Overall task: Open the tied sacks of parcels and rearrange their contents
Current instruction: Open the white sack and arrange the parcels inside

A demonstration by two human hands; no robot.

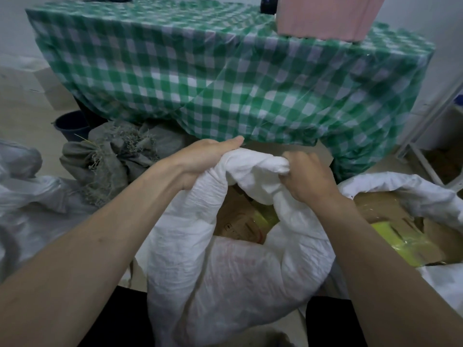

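Gaping a little at its mouth, the white sack (225, 284) stands on the floor right in front of the person, between the two forearms. Its top edge is bunched into a twisted roll that runs between the hands. The left hand (208, 161) grips the left end of that roll, thumb stretched flat along the top and fingers tucked under the cloth. The right hand (308, 176) is clenched round the right end, knuckles up, with the fabric gathered inside the fist. Below the roll the mouth shows a brown parcel (240, 221) with printed marks and a strip of yellow-green tape beside it.

Just right of the sack, touching it, a second sack (400, 186) lies open, its white rim folded back around a cardboard box (390, 211) crossed by a yellow-green band.

To the left, a grey sack (110, 156) with frayed fibres at its tied neck rests on the floor, and pale plastic sheeting (30, 196) lies nearer the left edge. Behind the grey sack stands a dark bucket (72, 123).

Beyond the hands is a table draped in a green-and-white checked cloth (200, 71) that hangs nearly to the floor. A pink box (328, 16) sits on its far right corner. A white metal frame (426, 136) stands at the right edge.
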